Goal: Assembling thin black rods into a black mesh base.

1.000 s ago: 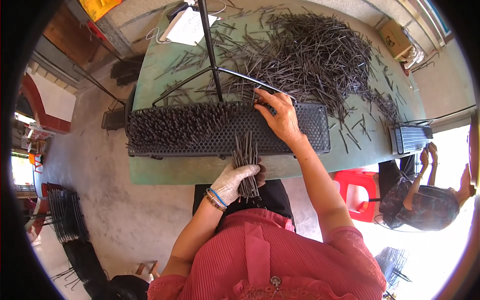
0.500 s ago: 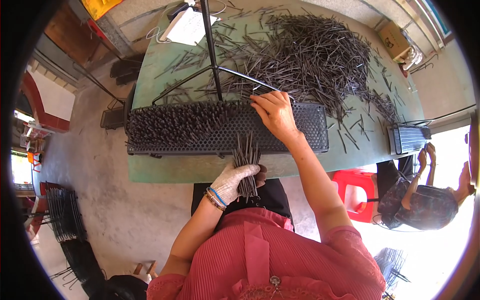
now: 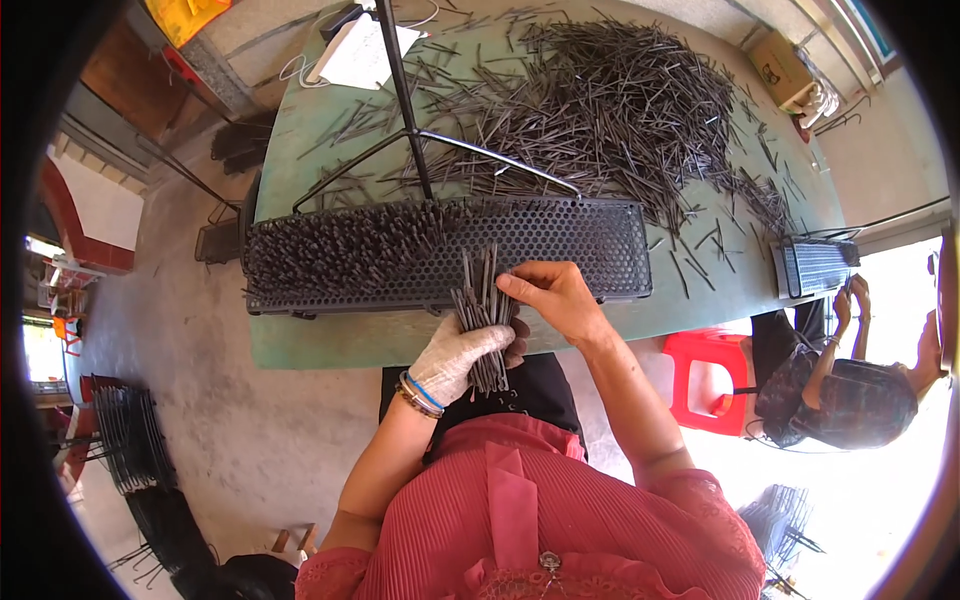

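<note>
My left hand [image 3: 455, 358], in a pale work glove, is closed round a bundle of thin dark sticks [image 3: 488, 300] that stand roughly upright. My bare right hand [image 3: 556, 298] has its thumb and fingertips pinched at the upper right of that bundle, on a stick there. Just beyond both hands lies a long black perforated metal rack [image 3: 570, 250]. Upright sticks [image 3: 340, 250] crowd the holes in its left half, while the holes on the right show bare. A black metal frame [image 3: 415, 133] rises from its far edge.
A large pile of loose sticks [image 3: 630, 110] covers the far part of the green table [image 3: 300, 340]. White paper [image 3: 365, 55] and a cardboard box [image 3: 780, 72] lie beyond. At right, a person [image 3: 850, 400] works at another rack [image 3: 815, 268] near a red stool [image 3: 690, 380].
My right hand has come back from the far edge of the rack to the top of the bundle in my left hand. The left hand keeps its hold.
</note>
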{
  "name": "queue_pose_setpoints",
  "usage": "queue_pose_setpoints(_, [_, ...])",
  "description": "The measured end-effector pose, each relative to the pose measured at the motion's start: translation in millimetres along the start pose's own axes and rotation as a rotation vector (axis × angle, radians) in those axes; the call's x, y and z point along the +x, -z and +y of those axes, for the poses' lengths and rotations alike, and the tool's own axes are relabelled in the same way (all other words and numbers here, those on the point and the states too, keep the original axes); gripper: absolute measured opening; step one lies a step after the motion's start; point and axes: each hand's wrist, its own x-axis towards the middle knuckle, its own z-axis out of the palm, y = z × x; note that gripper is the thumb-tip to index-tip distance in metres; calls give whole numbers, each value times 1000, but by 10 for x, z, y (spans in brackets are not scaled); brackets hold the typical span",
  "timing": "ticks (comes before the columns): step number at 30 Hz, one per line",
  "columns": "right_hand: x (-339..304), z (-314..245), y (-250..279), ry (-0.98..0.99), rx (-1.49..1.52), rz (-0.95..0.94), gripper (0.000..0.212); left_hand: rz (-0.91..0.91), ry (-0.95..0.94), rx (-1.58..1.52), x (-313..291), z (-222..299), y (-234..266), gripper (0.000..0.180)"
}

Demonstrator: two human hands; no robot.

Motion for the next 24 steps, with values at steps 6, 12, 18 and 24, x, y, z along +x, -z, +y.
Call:
queue_pose_setpoints(6, [20, -43, 120, -130, 86, 40, 20, 54, 53, 15, 8, -60, -16, 30])
queue_pose_setpoints(12, [151, -86, 219, 49, 35, 182, 22, 87, 59, 31, 45, -113, 32, 29])
queue_pose_setpoints(18, [389, -208, 369, 250, -15, 407, 24, 86, 81, 12, 74, -159, 66, 31])
queue_pose_setpoints(24, [696, -99, 395, 556, -256, 564, 19, 124, 102, -33, 48, -151, -33, 29])
